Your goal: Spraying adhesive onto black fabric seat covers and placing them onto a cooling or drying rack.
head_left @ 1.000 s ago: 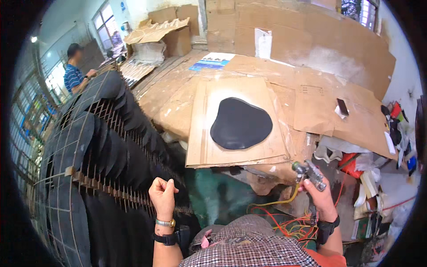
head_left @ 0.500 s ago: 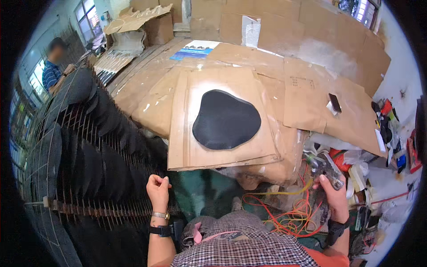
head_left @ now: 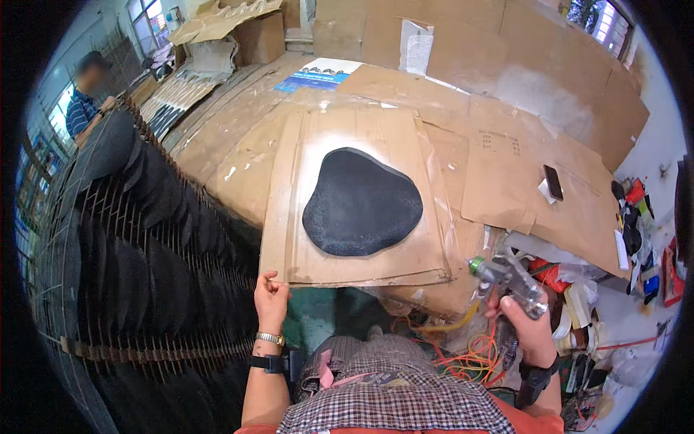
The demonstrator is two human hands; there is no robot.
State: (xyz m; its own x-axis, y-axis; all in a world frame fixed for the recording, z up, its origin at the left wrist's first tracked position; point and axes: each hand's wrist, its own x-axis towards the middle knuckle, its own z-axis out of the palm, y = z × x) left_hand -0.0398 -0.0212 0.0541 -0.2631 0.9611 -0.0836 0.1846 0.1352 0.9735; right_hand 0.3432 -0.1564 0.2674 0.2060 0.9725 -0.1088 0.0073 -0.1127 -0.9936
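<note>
A smooth-edged, rounded black pad [head_left: 363, 202] with a speckled grey sheen lies flat on a cardboard sheet [head_left: 289, 249]. At that sheet's near left corner, my left hand [head_left: 272, 300] pinches the edge between thumb and fingers. My right hand [head_left: 526, 325] is wrapped round a metal spray gun [head_left: 512, 281] to the right of the sheet. The gun's green-ringed nozzle [head_left: 476, 265] points left, toward the pad but apart from it. A yellow hose [head_left: 452, 323] runs near the gun; where it joins is hidden.
A wire rack [head_left: 144, 304] hung with black sheets stands at my left. Cardboard [head_left: 405, 83] covers the table and back wall. A phone [head_left: 552, 182] lies at the right. Orange hoses [head_left: 473, 358] coil below. Another person [head_left: 83, 108] is at the far left.
My left hand has moved up to the cardboard's near left corner and taken hold of it. The spray gun has swung left and up, its nozzle now in clear view.
</note>
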